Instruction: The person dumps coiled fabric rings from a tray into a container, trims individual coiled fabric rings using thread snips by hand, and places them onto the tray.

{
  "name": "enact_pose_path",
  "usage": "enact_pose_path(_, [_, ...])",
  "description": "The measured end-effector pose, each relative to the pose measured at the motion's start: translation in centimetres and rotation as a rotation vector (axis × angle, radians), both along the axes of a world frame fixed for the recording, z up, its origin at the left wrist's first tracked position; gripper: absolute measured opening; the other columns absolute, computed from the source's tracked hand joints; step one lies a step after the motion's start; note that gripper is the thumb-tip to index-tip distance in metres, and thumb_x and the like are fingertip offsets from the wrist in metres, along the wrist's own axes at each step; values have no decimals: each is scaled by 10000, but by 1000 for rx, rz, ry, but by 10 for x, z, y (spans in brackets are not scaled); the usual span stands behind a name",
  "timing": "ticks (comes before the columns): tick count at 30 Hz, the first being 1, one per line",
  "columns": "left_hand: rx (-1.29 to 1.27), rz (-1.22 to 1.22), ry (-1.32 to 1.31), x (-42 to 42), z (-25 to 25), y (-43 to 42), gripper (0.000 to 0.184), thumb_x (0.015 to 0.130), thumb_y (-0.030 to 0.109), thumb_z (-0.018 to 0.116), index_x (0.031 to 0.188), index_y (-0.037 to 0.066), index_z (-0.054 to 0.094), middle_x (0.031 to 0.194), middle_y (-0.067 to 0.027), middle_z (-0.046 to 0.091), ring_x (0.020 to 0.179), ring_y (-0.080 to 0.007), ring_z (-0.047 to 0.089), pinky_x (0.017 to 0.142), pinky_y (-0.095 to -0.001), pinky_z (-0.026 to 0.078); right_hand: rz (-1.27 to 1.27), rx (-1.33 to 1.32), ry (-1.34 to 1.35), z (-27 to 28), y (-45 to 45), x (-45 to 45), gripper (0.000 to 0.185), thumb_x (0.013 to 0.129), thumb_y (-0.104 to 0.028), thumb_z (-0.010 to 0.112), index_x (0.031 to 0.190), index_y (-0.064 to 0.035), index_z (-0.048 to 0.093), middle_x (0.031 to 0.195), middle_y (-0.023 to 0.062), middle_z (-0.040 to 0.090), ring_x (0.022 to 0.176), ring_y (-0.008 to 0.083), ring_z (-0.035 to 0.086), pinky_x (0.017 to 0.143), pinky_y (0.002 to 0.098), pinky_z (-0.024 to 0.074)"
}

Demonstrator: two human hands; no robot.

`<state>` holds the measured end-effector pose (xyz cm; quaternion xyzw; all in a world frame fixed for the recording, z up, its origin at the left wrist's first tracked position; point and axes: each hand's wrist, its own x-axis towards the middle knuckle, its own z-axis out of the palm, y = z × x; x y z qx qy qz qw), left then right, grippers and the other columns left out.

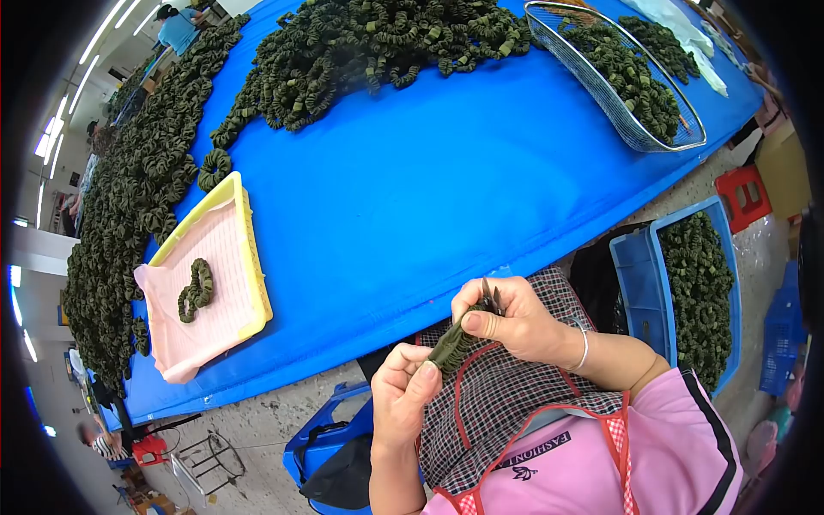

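Note:
My left hand point(406, 388) and my right hand point(506, 319) hold a dark green ruffled fabric ring point(452, 345) between them, over my checked apron. My left fingers pinch its lower left end. The right thumb and fingers are closed on its upper end, and the dark pointed tips of a small metal tool point(491, 294) stick out between the right fingers. On the table to the left, a yellow tray point(255, 275) lined with pink cloth carries green fabric rings point(196, 292).
Large heaps of green rings point(378, 43) cover the back and left of the blue table point(360, 206). A wire basket point(601, 99) of rings stands at the right back. Beside me on the right is a blue crate point(642, 287) of rings. People point(178, 31) are farther off.

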<state>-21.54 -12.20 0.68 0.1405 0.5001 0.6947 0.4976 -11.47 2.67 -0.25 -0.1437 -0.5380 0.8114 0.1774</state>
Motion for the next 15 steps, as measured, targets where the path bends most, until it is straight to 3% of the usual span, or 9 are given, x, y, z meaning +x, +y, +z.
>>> enact_pose_path(7, [16, -1, -53, 0, -3, 4, 159, 821, 114, 573, 896, -10, 506, 656, 5, 486, 521, -35, 337, 473, -187, 278, 52, -112, -21, -6, 0, 0, 144, 860, -163, 553, 828, -23, 548, 738, -41, 507, 682, 32, 426, 612, 198, 368])
enact_pose_path(15, [15, 25, -22, 3, 0, 8, 161, 814, 75, 565, 930, -15, 499, 722, -14, 518, 568, -40, 385, 510, -182, 308, -26, -48, -46, -7, 2, 3, 149, 852, -164, 564, 794, -28, 558, 739, -34, 516, 682, 39, 429, 614, 195, 364])
